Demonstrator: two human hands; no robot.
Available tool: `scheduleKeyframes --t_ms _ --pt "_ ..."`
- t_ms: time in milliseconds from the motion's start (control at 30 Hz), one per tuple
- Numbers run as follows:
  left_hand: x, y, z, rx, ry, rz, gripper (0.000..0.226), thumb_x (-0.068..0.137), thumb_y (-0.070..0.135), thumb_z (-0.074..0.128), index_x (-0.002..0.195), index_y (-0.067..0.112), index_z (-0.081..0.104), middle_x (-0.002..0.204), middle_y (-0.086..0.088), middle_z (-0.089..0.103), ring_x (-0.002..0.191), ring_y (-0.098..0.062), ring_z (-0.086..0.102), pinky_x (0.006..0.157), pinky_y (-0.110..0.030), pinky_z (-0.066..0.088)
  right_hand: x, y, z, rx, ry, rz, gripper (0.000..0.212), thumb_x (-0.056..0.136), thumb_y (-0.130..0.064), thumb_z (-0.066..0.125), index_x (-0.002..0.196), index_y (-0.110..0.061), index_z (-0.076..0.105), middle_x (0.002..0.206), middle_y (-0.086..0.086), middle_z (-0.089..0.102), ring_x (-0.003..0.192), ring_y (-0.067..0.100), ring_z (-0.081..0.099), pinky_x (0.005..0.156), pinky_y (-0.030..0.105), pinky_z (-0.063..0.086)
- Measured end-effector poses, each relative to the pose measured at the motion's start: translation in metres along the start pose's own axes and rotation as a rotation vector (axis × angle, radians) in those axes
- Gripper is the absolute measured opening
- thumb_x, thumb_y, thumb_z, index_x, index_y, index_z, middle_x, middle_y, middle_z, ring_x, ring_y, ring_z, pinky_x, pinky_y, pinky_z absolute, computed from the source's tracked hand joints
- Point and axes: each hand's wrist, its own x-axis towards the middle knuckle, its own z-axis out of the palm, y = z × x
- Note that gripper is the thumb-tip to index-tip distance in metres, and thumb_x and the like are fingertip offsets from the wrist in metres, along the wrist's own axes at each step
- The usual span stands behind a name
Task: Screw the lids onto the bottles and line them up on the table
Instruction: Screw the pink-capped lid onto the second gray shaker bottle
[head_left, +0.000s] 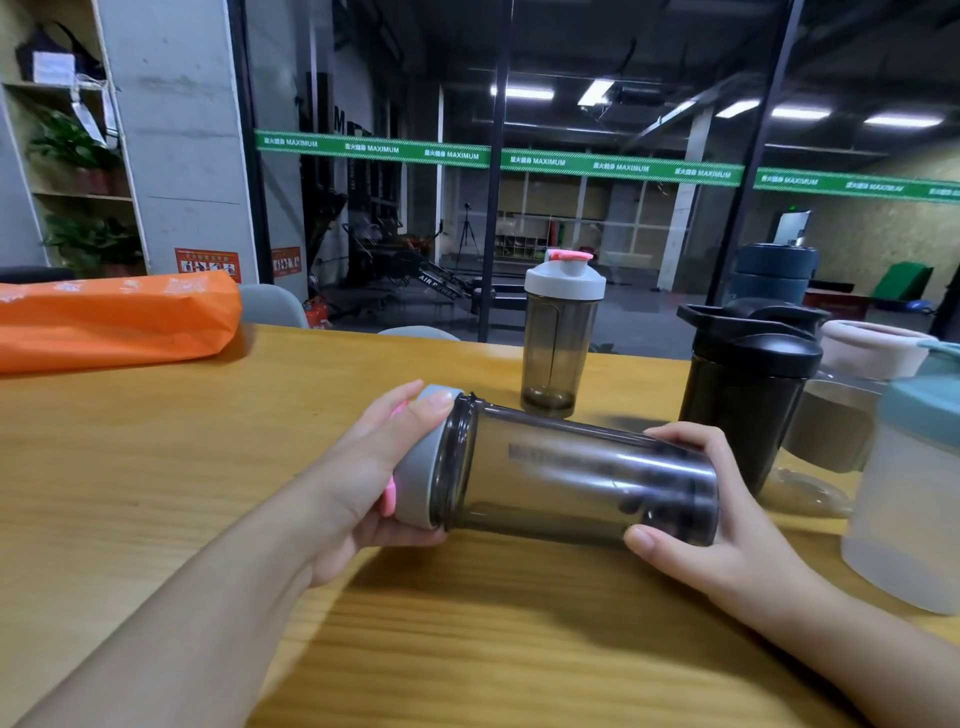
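Here the smoky bottle (576, 475) lies on its side above the wooden table (156, 457), held between both hands. The left hand (363, 483) curls round the grey lid (415, 483) at the bottle's mouth — thumb over the top edge, fingers under it — and a pink flap shows behind the palm. The lid sits against the threaded neck, though whether it is fully seated cannot be told. The right hand (727, 525) grips the bottle's base end, thumb in front and fingers wrapped over the far side. Behind them a second smoky bottle (558, 338) stands upright with its grey, pink-tabbed lid on. To the right stand a black bottle (743, 384) with a black lid and, at the frame edge, a frosted bottle (904, 499) — blurred. An orange bag (114, 317) lies at the far left of the table.
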Motion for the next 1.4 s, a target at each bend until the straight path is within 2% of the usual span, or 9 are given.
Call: scheduleKeyframes --t_ms 167,267,533,700,833,1000,1167,1233,1400 --pt "0.0 0.0 -0.001 0.009 0.014 -0.026 0.071 0.055 0.063 0.073 0.12 0.04 0.059 0.117 -0.009 0.063 0.071 -0.023 0.066 0.059 -0.038 0.057 -0.001 -0.004 0.003 -0.092 0.002 -0.053 0.077 0.045 -0.073 0.075 0.11 -0.054 0.038 0.107 -0.033 0.052 0.099 0.001 0.061 0.073 0.01 0.05" --pt "0.0 0.001 0.0 0.02 0.012 -0.026 0.063 0.053 0.063 0.07 0.11 0.037 0.065 0.108 -0.007 0.065 0.072 -0.022 0.065 0.057 -0.037 0.057 -0.001 -0.004 0.003 -0.158 0.015 -0.086 0.078 0.045 -0.077 0.072 0.111 -0.057 0.035 0.106 -0.04 0.047 0.106 -0.007 0.055 0.079 0.003 0.044" --pt "0.004 -0.005 -0.004 0.017 0.008 -0.006 0.068 0.057 0.065 0.066 0.122 0.043 0.057 0.121 -0.011 0.06 0.086 -0.029 0.067 0.063 -0.041 0.058 0.0 -0.002 0.001 -0.205 -0.017 -0.133 0.077 0.055 -0.072 0.072 0.117 -0.056 0.03 0.115 -0.036 0.046 0.11 -0.005 0.054 0.083 0.007 0.046" --pt "0.003 -0.006 -0.001 -0.051 -0.012 0.046 0.071 0.053 0.057 0.072 0.121 0.053 0.052 0.134 0.004 0.054 0.084 -0.023 0.067 0.063 -0.045 0.059 -0.001 0.0 -0.001 -0.156 -0.012 -0.077 0.079 0.049 -0.074 0.073 0.114 -0.056 0.032 0.111 -0.037 0.048 0.107 -0.005 0.057 0.081 0.008 0.047" --pt "0.003 -0.008 0.0 -0.076 -0.045 0.081 0.079 0.044 0.058 0.074 0.119 0.059 0.051 0.146 0.011 0.041 0.087 -0.031 0.053 0.059 -0.04 0.058 0.0 0.001 -0.003 -0.109 -0.029 -0.004 0.081 0.044 -0.076 0.074 0.111 -0.058 0.033 0.109 -0.032 0.053 0.1 0.001 0.061 0.075 0.013 0.05" --pt "0.001 -0.009 0.002 -0.078 -0.06 0.131 0.081 0.049 0.053 0.076 0.124 0.059 0.047 0.14 0.024 0.04 0.1 -0.028 0.066 0.063 -0.044 0.058 0.001 0.003 -0.006 -0.047 -0.049 0.063 0.07 0.05 -0.056 0.072 0.11 -0.056 0.035 0.101 -0.031 0.057 0.097 0.001 0.063 0.074 0.012 0.049" --pt "0.001 -0.01 0.0 0.002 -0.054 0.209 0.079 0.044 0.061 0.072 0.118 0.069 0.044 0.128 0.037 0.041 0.111 -0.017 0.06 0.081 -0.051 0.053 0.001 0.005 -0.006 -0.068 -0.035 0.133 0.071 0.052 -0.064 0.062 0.115 -0.049 0.033 0.1 -0.035 0.056 0.094 -0.005 0.06 0.072 0.005 0.045" --pt "0.001 -0.011 0.0 0.029 -0.06 0.236 0.077 0.045 0.064 0.071 0.116 0.072 0.043 0.121 0.042 0.039 0.114 -0.014 0.059 0.091 -0.055 0.046 0.002 0.005 -0.007 -0.035 -0.032 0.177 0.071 0.05 -0.066 0.062 0.114 -0.049 0.036 0.1 -0.026 0.061 0.091 0.001 0.064 0.071 0.015 0.05" --pt "0.001 -0.011 0.002 0.074 -0.072 0.282 0.075 0.045 0.06 0.071 0.112 0.076 0.041 0.114 0.045 0.037 0.104 -0.003 0.058 0.099 -0.057 0.044 0.007 0.01 -0.01 0.085 -0.075 0.284 0.079 0.048 -0.081 0.066 0.112 -0.037 0.051 0.093 0.008 0.067 0.065 0.023 0.062 0.067 0.033 0.052"
